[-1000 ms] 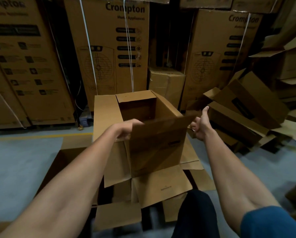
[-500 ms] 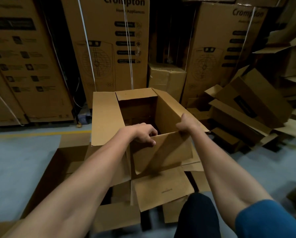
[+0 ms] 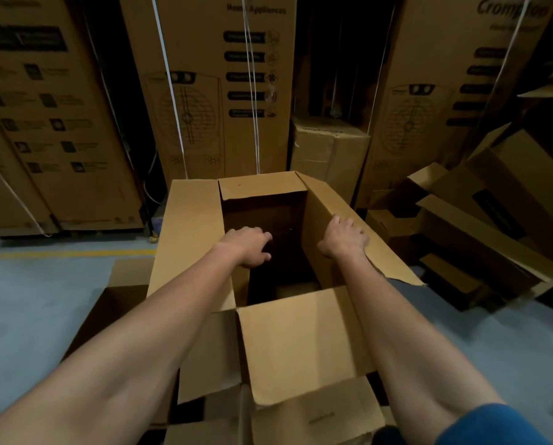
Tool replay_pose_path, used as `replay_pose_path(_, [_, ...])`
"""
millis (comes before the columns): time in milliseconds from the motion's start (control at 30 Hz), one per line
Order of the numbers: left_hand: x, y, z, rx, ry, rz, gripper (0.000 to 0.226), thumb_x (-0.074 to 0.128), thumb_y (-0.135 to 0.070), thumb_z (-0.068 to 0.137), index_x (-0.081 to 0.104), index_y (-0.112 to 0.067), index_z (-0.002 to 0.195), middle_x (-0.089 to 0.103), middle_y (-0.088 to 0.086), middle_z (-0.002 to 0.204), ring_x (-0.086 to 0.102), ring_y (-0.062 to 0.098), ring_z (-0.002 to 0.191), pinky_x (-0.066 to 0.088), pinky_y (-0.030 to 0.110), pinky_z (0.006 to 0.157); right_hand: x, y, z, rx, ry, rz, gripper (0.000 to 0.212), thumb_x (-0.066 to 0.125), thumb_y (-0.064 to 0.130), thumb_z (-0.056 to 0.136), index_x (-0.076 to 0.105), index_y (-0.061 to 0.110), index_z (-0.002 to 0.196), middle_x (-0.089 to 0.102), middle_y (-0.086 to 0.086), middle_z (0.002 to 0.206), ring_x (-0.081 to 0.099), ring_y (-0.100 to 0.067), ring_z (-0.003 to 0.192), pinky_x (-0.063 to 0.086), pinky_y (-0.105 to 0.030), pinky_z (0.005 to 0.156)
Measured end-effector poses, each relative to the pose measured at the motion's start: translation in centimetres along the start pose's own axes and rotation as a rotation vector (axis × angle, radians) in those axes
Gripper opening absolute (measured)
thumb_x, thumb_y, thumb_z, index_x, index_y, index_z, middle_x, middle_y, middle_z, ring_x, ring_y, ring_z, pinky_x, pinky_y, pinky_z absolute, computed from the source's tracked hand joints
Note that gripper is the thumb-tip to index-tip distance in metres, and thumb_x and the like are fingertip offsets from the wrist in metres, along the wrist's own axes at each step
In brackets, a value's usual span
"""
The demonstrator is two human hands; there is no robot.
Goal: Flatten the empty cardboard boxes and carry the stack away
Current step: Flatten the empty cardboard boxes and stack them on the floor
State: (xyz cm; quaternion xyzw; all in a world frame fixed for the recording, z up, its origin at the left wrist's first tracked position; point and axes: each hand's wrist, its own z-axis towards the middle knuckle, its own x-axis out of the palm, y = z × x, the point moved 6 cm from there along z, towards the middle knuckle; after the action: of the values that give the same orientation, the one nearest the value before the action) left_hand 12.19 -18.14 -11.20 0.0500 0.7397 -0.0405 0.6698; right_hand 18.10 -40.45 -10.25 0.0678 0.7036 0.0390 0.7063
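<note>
An open brown cardboard box stands in front of me with all its top flaps spread out. The near flap lies folded down toward me. My left hand hovers over the dark opening beside the left wall, fingers loosely curled with a gap to the thumb, holding nothing I can see. My right hand grips the top edge of the right wall, with fingers over the right flap. Flattened cardboard lies under the box.
Tall printed appliance cartons line the back wall, with a small sealed box between them. A jumbled pile of empty boxes fills the right side. More cardboard lies on the left. A yellow line crosses the grey floor.
The near flap, held up by both hands before, has folded down toward me. My left hand let go and moved over the opening. My right hand shifted onto the right wall's edge.
</note>
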Motion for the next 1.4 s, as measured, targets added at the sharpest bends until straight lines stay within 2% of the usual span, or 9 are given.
replay_pose_path(133, [0.4,2.6,4.4,-0.073,-0.035,0.125,0.06,0.059,-0.046,0.103,0.044,-0.023,0.157,0.047,0.008,0.159,0.046,0.035,0.144,0.04,0.059,0.117,0.2,0.6,2.2,0.011,-0.063,-0.068,0.07,0.073,0.032,0.094,0.036,0.016,0.151,0.038,-0.021,0.151,0.048,-0.046,0.134,0.052,-0.058,0.1])
replay_pose_path(267, [1.3,5.2,8.3,-0.148,0.005,0.138,0.061,0.061,-0.045,0.101,0.045,-0.022,0.155,0.049,0.01,0.156,0.049,0.036,0.139,0.044,0.059,0.113,0.9,1.5,3.3,0.005,-0.102,-0.128,0.064,0.065,0.028,0.098,0.033,0.015,0.152,0.051,-0.021,0.141,0.061,-0.043,0.118,0.055,-0.057,0.093])
replay_pose_path(400, [0.7,7.5,11.4,-0.212,-0.057,0.088,0.079,0.06,-0.042,0.101,0.022,-0.02,0.167,0.016,0.008,0.176,0.026,0.038,0.156,0.035,0.059,0.121,1.4,1.8,3.6,0.012,-0.102,-0.191,0.072,0.065,0.031,0.098,0.027,0.014,0.157,0.057,-0.021,0.136,0.065,-0.041,0.11,0.057,-0.052,0.085])
replay_pose_path(500, [-1.6,8.6,13.2,-0.248,-0.203,0.031,0.088,0.056,-0.038,0.102,0.004,-0.019,0.171,-0.001,0.002,0.179,0.012,0.034,0.162,0.027,0.057,0.126,1.2,1.7,3.3,0.012,-0.12,-0.213,0.072,0.066,0.031,0.098,0.028,0.012,0.156,0.057,-0.019,0.134,0.065,-0.037,0.105,0.054,-0.044,0.073])
replay_pose_path(633, [-4.0,10.5,15.6,-0.308,-0.259,0.0,0.094,0.06,-0.031,0.103,-0.005,-0.021,0.17,-0.013,-0.001,0.178,-0.003,0.034,0.164,0.013,0.06,0.13,1.3,1.8,2.9,0.019,-0.122,-0.222,0.074,0.07,0.031,0.097,0.03,0.01,0.155,0.058,-0.018,0.134,0.066,-0.036,0.107,0.055,-0.043,0.073])
replay_pose_path(800, [-4.8,12.5,18.7,-0.345,-0.168,-0.02,0.098,0.065,-0.027,0.101,-0.004,-0.021,0.17,-0.011,0.0,0.178,-0.008,0.038,0.163,0.007,0.065,0.129,1.2,1.7,2.5,0.013,-0.133,-0.215,0.077,0.071,0.029,0.096,0.029,0.009,0.158,0.058,-0.017,0.134,0.066,-0.036,0.11,0.048,-0.041,0.068])
replay_pose_path(1000, [-2.4,14.9,21.0,-0.408,0.0,-0.058,0.106,0.069,-0.037,0.098,-0.01,-0.027,0.169,-0.004,0.001,0.179,-0.005,0.043,0.162,-0.001,0.071,0.125,1.2,1.4,2.6,0.028,-0.147,-0.205,0.078,0.074,0.026,0.095,0.03,0.012,0.157,0.059,-0.014,0.134,0.066,-0.033,0.113,0.054,-0.042,0.074])
replay_pose_path(1167, [-1.3,16.3,21.7,-0.425,-0.003,-0.093,0.113,0.073,-0.044,0.094,-0.011,-0.031,0.168,-0.001,0.001,0.179,-0.002,0.045,0.161,0.002,0.069,0.126,1.2,1.7,2.5,0.022,-0.185,-0.219,0.082,0.074,0.026,0.096,0.025,0.013,0.16,0.058,-0.014,0.136,0.066,-0.033,0.115,0.045,-0.041,0.068])
replay_pose_path(1400, [-2.4,16.5,21.7,-0.422,0.018,-0.016,0.106,0.076,-0.05,0.091,0.005,-0.035,0.169,0.003,0.003,0.176,-0.001,0.047,0.159,0.011,0.07,0.125,1.4,2.1,2.4,0.028,-0.183,-0.218,0.085,0.076,0.026,0.094,0.025,0.013,0.16,0.057,-0.014,0.137,0.066,-0.033,0.113,0.049,-0.041,0.068])
